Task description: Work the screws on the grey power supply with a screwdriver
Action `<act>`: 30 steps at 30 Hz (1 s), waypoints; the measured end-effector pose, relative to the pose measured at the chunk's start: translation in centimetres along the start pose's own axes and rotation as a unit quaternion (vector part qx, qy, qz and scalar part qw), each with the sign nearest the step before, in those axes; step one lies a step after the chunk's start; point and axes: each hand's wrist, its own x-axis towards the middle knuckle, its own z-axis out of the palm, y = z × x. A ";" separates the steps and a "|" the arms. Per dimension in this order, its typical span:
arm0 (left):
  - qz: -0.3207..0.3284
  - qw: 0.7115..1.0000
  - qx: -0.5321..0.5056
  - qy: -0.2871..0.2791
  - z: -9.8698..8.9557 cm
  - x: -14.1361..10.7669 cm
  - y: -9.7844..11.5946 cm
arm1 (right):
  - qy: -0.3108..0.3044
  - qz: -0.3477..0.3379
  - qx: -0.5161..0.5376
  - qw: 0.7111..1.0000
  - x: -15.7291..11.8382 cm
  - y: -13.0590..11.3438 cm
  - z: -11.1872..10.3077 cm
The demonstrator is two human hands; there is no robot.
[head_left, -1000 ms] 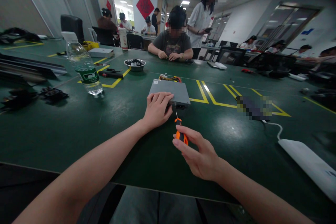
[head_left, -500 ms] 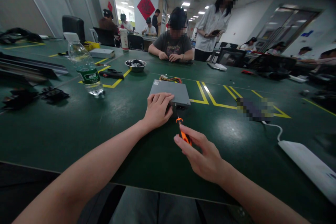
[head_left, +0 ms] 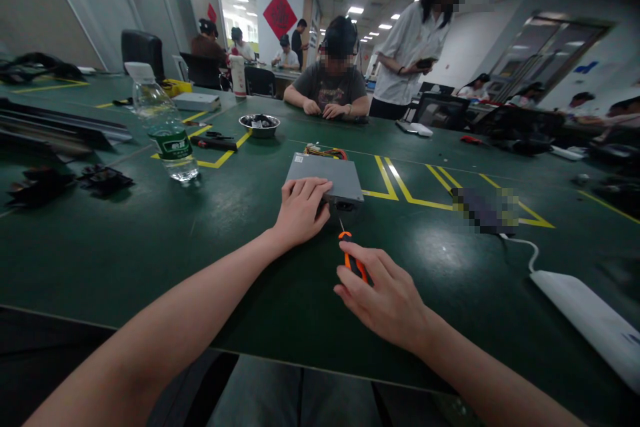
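Note:
A grey metal computer power supply [head_left: 336,175] lies flat on the green table, with coloured cables [head_left: 327,152] bunched at its far side. My left hand [head_left: 304,208] grips its near left edge, fingers over the top and thumb at the front face. In my right hand [head_left: 383,283] is an orange and black screwdriver [head_left: 354,260], its handle pinched between thumb and fingers. The thin shaft points up toward the front of the power supply, close to the socket. Whether the tip touches anything is too small to tell.
To the left stand a water bottle [head_left: 169,130] and dark parts [head_left: 105,177]. A metal bowl [head_left: 259,125] holds small pieces, near a black tool [head_left: 215,141]. A white power bank [head_left: 583,313] lies right, cabled to a blurred device. A person [head_left: 333,77] sits opposite.
My right hand and the screwdriver have drawn slightly back and down from the power supply, showing more of the shaft. My left hand keeps its hold. The standing person has leaned right.

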 end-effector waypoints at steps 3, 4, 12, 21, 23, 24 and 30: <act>0.002 1.000 -0.001 0.002 0.0 0.0 0.0 | 0.001 -0.011 -0.003 1.000 -0.2 0.1 0.1; 0.002 1.000 -0.001 0.002 0.1 0.0 0.0 | 0.011 -0.009 -0.015 1.000 -0.3 0.3 0.1; 0.002 1.000 0.001 0.010 0.1 0.0 0.0 | 0.042 0.041 -0.052 0.997 -0.3 0.7 -0.2; 0.002 1.000 0.002 0.009 0.2 0.0 -0.1 | 0.064 0.045 -0.096 0.992 -0.5 1.1 -0.2; 0.001 1.000 0.002 0.009 0.2 0.0 -0.1 | 0.062 0.058 -0.099 0.991 -0.4 1.1 -0.2; 0.001 1.000 0.003 0.009 0.2 0.0 -0.1 | 0.062 0.057 -0.100 0.991 -0.4 0.9 -0.1; 0.005 1.000 0.004 0.006 0.2 0.0 -0.1 | 0.034 0.000 -0.118 0.992 -0.7 0.4 0.2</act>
